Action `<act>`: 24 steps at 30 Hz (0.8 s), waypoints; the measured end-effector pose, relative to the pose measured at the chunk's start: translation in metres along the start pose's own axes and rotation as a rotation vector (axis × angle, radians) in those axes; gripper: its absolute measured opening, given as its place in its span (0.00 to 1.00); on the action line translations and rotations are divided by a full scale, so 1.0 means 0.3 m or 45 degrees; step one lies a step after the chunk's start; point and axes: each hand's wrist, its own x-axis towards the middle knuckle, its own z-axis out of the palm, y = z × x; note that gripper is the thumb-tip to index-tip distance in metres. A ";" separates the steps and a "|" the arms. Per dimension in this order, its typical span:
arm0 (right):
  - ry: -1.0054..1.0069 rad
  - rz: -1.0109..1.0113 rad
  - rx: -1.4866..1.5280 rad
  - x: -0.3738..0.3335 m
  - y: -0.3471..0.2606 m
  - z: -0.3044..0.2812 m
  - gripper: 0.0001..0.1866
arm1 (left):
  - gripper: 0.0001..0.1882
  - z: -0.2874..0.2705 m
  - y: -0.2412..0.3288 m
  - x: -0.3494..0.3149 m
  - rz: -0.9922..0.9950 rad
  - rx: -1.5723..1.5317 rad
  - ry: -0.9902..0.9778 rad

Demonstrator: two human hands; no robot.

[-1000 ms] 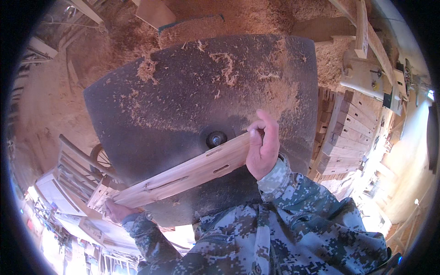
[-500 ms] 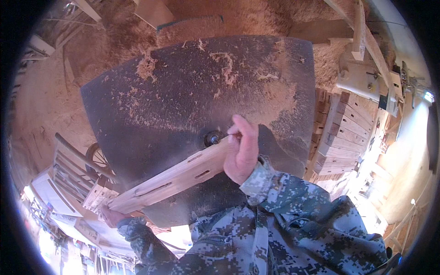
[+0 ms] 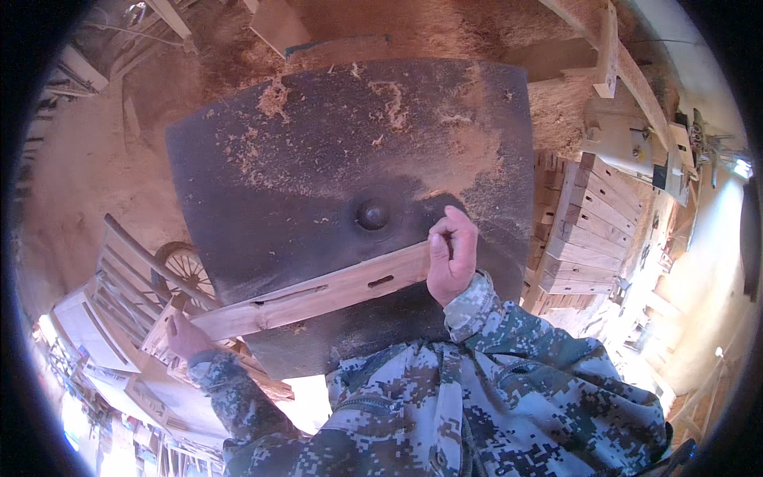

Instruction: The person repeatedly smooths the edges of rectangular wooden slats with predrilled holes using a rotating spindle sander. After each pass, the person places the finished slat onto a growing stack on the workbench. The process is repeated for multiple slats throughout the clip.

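A long pale wooden board (image 3: 326, 300) with narrow mortise slots lies slantwise over the near part of a dark machine table (image 3: 262, 215). My right hand (image 3: 451, 258) grips its right end, thumb and curled fingers closed on it. At the other end, just past the table's left edge, my left hand (image 3: 189, 334) holds the wood; part of its fingers is hidden. A round dark spindle cutter (image 3: 372, 213) stands up from the middle of the tabletop, with a gap between it and the board's far edge.
Wood shavings and sawdust (image 3: 397, 107) are scattered over the table's far half. To the right stands a stack of slotted wooden pieces (image 3: 592, 226). A cart with a spoked wheel (image 3: 184, 270) and slatted frame is at the left. More lumber (image 3: 167, 17) lies behind.
The board has come away from the spindle, toward me and to the right, and lies at a flatter slant. Both hands moved with it; my right hand shifted right.
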 end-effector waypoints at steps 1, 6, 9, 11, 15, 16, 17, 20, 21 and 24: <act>0.006 0.078 0.000 0.006 0.006 -0.009 0.22 | 0.20 0.002 0.016 0.015 -0.157 -0.077 -0.122; 0.081 0.287 0.052 0.084 0.002 0.003 0.23 | 0.26 -0.015 0.069 0.116 -0.676 -0.465 -0.247; 0.014 0.316 -0.057 0.118 -0.001 -0.003 0.22 | 0.27 0.002 0.066 0.134 -0.542 -0.272 -0.299; -0.013 0.309 -0.096 0.129 0.005 -0.001 0.21 | 0.20 0.027 0.069 0.123 -0.697 -0.489 -0.254; 0.003 0.328 -0.051 0.129 0.013 0.033 0.21 | 0.17 0.062 0.111 0.064 -0.617 -0.609 -0.135; 0.010 0.335 -0.049 0.131 0.012 0.040 0.21 | 0.16 0.066 0.129 0.056 -0.524 -0.633 -0.137; 0.015 0.317 -0.052 0.134 0.010 0.046 0.21 | 0.17 0.068 0.147 0.048 -0.575 -0.643 -0.121; 0.013 0.276 -0.067 0.143 -0.003 0.057 0.22 | 0.18 0.073 0.191 0.037 -0.608 -0.731 -0.085; 0.010 0.261 -0.078 0.146 -0.007 0.058 0.22 | 0.18 0.076 0.199 0.037 -0.607 -0.734 -0.074; 0.007 0.223 -0.117 0.153 -0.013 0.064 0.23 | 0.18 0.076 0.192 0.039 -0.672 -0.824 -0.060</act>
